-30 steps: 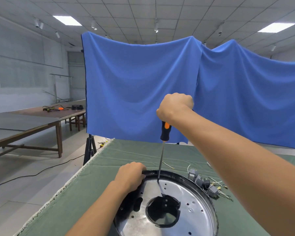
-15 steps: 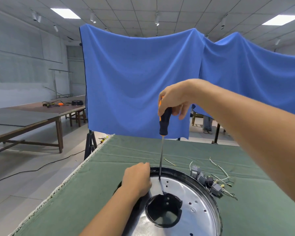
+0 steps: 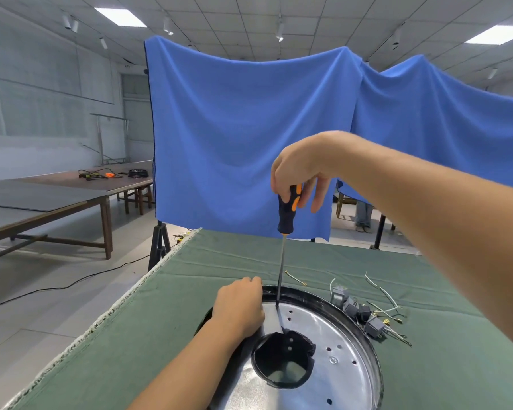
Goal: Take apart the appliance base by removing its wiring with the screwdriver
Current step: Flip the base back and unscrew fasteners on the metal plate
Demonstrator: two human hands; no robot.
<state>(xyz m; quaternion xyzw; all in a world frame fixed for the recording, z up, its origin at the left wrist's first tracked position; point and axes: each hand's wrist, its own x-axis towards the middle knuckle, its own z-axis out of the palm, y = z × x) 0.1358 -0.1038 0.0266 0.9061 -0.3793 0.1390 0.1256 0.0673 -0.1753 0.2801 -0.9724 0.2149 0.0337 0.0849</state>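
We hold the screwdriver (image 3: 285, 214) upright, our right hand (image 3: 301, 170) pinching the handle top with thumb and forefinger, the other fingers spread loose, probably so it can spin freely. Its tip meets the far edge of the silver plate in the appliance base (image 3: 317, 335), which rests on the green cloth (image 3: 190, 276). Our left hand (image 3: 240, 306) grips the base's far-left rim to steady it. Removed wiring parts (image 3: 365, 312) lie just right. A second ago the right hand was a closed fist over the handle
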